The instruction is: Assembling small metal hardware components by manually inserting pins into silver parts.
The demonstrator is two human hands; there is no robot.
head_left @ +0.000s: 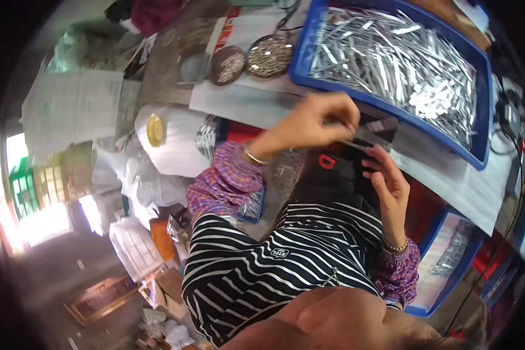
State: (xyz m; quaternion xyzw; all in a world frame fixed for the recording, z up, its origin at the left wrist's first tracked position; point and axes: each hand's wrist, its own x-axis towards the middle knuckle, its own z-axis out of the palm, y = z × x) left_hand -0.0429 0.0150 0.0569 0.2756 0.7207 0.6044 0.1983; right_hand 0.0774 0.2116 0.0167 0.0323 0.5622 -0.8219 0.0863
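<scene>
My left hand [321, 119] reaches out from a plaid sleeve, its fingers pinched on one end of a thin silver metal strip [354, 143]. My right hand [388, 181], with a bead bracelet at the wrist, is just below it. Its fingertips hold the other end of the strip against a dark piece that I cannot make out. Both hands are over my lap, at the near edge of a big blue tray [300, 55] heaped with several shiny metal strips [391, 58].
Two round dishes of small metal parts [268, 55] [227, 64] stand left of the tray on white paper. A second blue tray [434, 303] holds metal pieces at the lower right. A white sack with a yellow lid [156, 130], bags and boxes crowd the floor to the left.
</scene>
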